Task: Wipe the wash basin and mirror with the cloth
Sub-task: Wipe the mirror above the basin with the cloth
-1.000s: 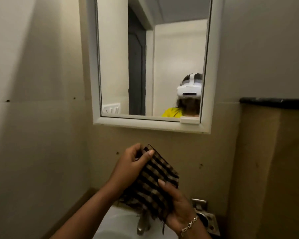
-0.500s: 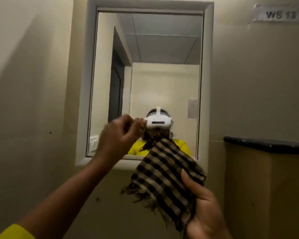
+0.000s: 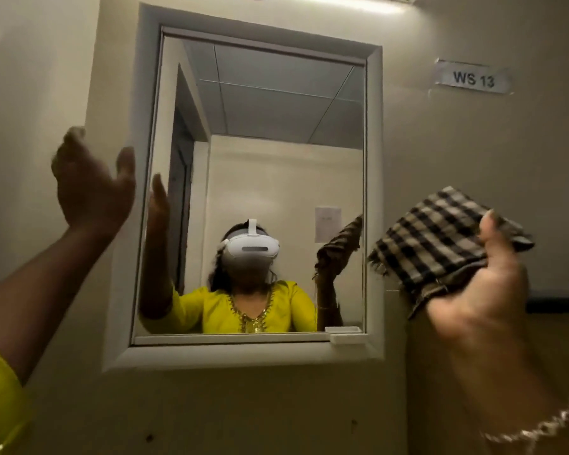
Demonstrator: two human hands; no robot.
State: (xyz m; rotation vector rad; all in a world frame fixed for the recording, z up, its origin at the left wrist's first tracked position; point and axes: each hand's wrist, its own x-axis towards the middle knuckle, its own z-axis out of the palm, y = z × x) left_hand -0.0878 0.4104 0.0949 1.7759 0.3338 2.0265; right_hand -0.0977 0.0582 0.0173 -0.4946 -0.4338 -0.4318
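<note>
You are facing the mirror [image 3: 276, 110], the biggest thing here: a flat pane of glass sitting in a white frame [image 3: 243, 354] on the wall. Going by that, it is behaving as a rigid, smooth, breakable sheet, so pressing flat and evenly is suiting it better than jabbing at one spot. The wash basin is lying outside the view.

The checked cloth [image 3: 431, 244] is sitting folded into a pad in your right hand [image 3: 483, 290], raised just beside the frame's right edge and not touching the glass. It is looking light, soft and limp, with a frayed edge hanging loose at its lower left. It is likely to flop open if you are pinching only a corner. The middle of the pad, backed by the palm, is the place to be holding it.

Your right fingers are curling under the fold while the thumb [image 3: 490, 231] is pressing down on top. Your left hand [image 3: 89, 185] is hanging in the air beside the frame's left edge, holding nothing, palm turned up, fingers [image 3: 74, 139] loosely spread.

A bracelet [image 3: 532, 431] is circling your right wrist, and a small label [image 3: 472, 79] reading WS 13 is sitting on the wall above the cloth.
</note>
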